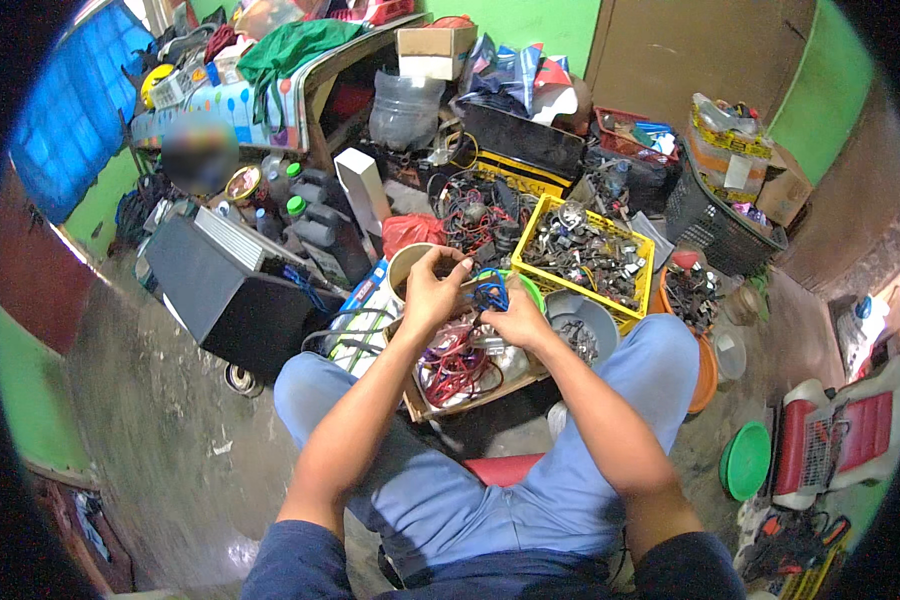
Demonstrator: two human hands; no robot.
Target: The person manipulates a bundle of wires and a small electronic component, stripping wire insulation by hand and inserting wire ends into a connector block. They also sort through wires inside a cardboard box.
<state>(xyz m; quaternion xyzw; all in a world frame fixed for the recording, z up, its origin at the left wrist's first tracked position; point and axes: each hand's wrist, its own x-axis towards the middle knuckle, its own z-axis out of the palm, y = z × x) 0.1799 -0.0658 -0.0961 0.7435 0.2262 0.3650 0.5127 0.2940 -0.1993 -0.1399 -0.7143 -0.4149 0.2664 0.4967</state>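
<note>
My left hand [435, 290] is raised over the rim of a cream bucket [402, 262], fingertips pinched on something small and dark that I cannot make out. Just right of it, my right hand [515, 318] grips a bundle of blue cable [488, 284]. Below both hands sits an open cardboard box [414, 400] holding tangled red wires [450, 372] and clear plastic. A green basin [533, 292] is partly hidden behind the right hand, and a grey basin [597, 332] with small metal pieces lies to its right.
A yellow crate [642, 300] of parts and a heap of black cables [470, 205] lie ahead. A black boxy unit [220, 310] and bottles [315, 225] are left; orange tubs [698, 390], a green bowl [745, 460] and a red seat piece [860, 430] are right.
</note>
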